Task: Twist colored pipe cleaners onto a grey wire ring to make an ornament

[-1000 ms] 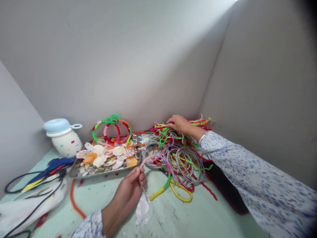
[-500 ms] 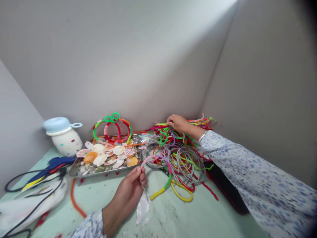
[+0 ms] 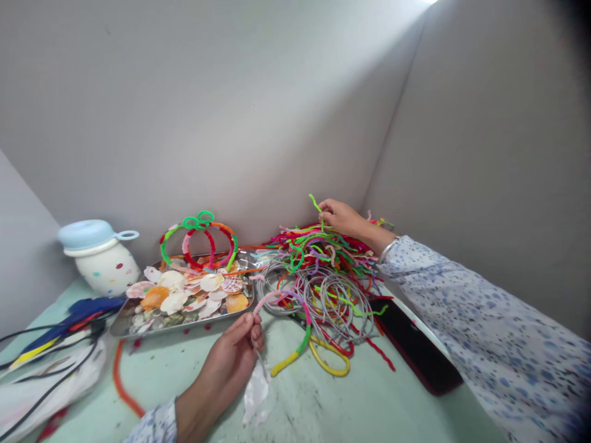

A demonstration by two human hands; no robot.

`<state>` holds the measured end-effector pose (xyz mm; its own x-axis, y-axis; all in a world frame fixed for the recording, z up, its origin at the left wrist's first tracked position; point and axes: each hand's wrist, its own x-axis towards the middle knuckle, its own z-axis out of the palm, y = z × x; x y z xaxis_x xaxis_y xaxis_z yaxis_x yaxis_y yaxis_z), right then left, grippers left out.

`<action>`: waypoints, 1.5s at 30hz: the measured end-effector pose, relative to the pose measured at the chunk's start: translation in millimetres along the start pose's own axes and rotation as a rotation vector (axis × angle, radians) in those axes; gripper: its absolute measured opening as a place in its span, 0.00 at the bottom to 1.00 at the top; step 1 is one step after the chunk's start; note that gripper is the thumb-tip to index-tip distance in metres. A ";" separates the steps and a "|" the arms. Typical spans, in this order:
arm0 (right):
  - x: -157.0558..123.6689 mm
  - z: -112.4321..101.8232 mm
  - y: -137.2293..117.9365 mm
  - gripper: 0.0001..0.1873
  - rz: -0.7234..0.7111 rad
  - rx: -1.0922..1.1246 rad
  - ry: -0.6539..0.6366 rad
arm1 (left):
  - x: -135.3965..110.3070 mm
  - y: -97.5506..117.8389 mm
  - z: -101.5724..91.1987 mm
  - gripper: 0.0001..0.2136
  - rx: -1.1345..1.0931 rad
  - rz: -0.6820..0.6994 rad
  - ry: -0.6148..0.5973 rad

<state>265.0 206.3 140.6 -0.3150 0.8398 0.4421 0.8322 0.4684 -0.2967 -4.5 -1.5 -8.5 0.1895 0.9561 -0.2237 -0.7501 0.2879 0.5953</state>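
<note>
A pale green counter [image 3: 364,409] carries a heap of pipe cleaners [image 3: 286,239] near the wall, with loose loops of grey wire [image 3: 315,280] in front. The left hand [image 3: 226,355] has its grip pinched on the pink end of a wrapped wire [image 3: 306,332], which arcs rightward to a yellow end. The right hand [image 3: 342,218] is above the heap, its grip pinching a lime-green pipe cleaner [image 3: 315,202]. Best to draw it straight up, clear of the tangle, while the left pinch stays steady so the wrapping cannot loosen.
</note>
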 end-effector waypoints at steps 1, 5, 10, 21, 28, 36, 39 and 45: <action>0.3 -0.2 0.2 0.10 0.002 -0.003 0.007 | 0.3 0.2 0.1 0.04 0.000 -0.001 -0.003; -1.3 0.0 -0.3 0.12 0.007 -0.040 0.021 | 1.5 0.1 1.0 0.03 -0.007 -0.003 0.006; -13.7 -1.8 3.1 0.12 -0.044 -0.130 -0.019 | 4.0 -0.1 3.2 0.04 -0.001 0.004 0.019; -40.5 4.1 15.6 0.04 -0.200 -0.312 -0.134 | 6.4 1.0 4.5 0.03 -0.002 0.000 0.016; -40.2 8.1 14.9 0.05 -0.180 -0.277 -0.121 | 6.8 0.4 0.7 0.03 0.003 -0.002 -0.016; -25.9 -10.8 25.8 0.07 0.061 -0.036 0.132 | 7.0 1.2 3.3 0.02 -0.004 0.008 0.025; -18.3 -19.4 33.4 0.05 0.178 0.136 0.234 | 6.2 1.7 4.5 0.03 0.000 0.006 0.025; -12.1 -37.0 36.4 0.08 0.310 0.480 0.381 | 5.1 1.1 4.2 0.03 0.016 0.010 0.016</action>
<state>316.0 203.0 155.8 0.1607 0.8409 0.5168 0.5361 0.3652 -0.7611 -1.8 3.9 -5.8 0.1719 0.9579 -0.2299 -0.7413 0.2795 0.6102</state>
